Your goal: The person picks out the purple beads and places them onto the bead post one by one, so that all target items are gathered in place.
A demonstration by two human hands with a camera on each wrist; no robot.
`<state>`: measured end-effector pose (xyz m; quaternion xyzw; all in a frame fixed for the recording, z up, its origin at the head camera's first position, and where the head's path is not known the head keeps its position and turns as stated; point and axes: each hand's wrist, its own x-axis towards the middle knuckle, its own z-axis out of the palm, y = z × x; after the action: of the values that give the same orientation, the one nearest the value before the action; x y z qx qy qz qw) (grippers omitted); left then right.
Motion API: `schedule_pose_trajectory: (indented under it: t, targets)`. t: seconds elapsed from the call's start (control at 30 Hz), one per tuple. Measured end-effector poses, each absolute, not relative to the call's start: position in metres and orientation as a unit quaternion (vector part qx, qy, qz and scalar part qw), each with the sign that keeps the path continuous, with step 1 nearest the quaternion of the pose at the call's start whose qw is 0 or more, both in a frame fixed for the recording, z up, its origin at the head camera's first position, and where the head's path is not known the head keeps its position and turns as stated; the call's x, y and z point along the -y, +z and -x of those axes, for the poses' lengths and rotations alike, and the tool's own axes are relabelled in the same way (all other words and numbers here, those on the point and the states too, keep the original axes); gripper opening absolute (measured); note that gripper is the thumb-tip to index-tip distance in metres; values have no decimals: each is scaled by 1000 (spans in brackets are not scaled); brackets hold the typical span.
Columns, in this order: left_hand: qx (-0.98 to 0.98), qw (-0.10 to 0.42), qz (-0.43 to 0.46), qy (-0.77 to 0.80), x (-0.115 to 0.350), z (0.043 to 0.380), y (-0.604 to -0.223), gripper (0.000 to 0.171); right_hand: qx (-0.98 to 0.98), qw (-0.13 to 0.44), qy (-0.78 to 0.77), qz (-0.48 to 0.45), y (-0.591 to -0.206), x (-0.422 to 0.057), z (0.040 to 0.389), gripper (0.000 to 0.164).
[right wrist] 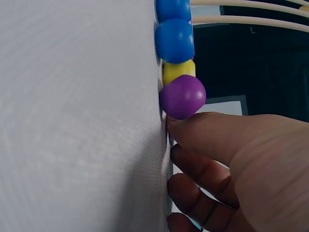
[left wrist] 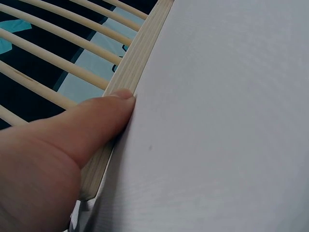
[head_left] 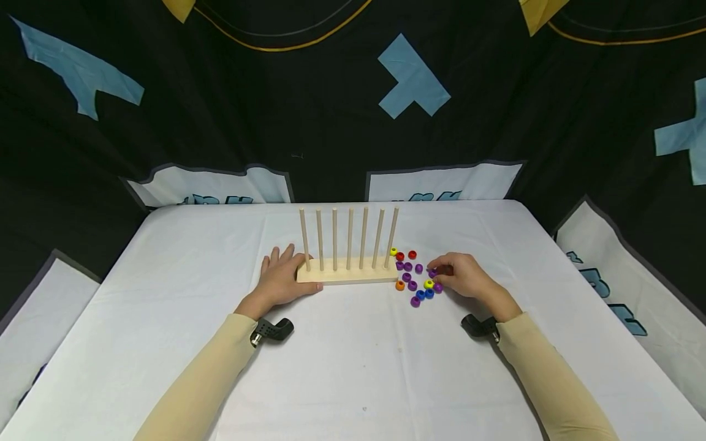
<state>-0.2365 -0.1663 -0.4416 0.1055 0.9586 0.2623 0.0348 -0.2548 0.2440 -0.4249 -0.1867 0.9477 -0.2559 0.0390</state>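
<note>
A pale wooden peg stand [head_left: 358, 277], with a row of several upright pegs, sits on the table. My left hand [head_left: 281, 282] holds its left end, the thumb along the front edge of the base and the other fingers spread around the end and behind. To the right of the stand, my right hand [head_left: 469, 275] has its thumb and index finger on either side of a purple bead [head_left: 432, 273], pinching it. Another purple bead [right wrist: 183, 96] lies right by the thumb in the right wrist view, which hides the pinched one.
Loose beads lie between the stand and my right hand: several purple, two blue beads [head_left: 425, 294], two red beads [head_left: 406, 255], an orange bead [head_left: 399, 285] and yellow ones [head_left: 428, 284]. A white cloth [head_left: 342, 367] covers the table; a dark curtain [head_left: 309, 122] hangs behind.
</note>
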Motion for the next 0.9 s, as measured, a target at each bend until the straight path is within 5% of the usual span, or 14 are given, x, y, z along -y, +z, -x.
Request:
schedule_pose_trajectory:
  t: [0.9]
  targets:
    - [-958,36,-107,263,166,238,-443,75,-952,44,-241,183,-422,-242,255,24]
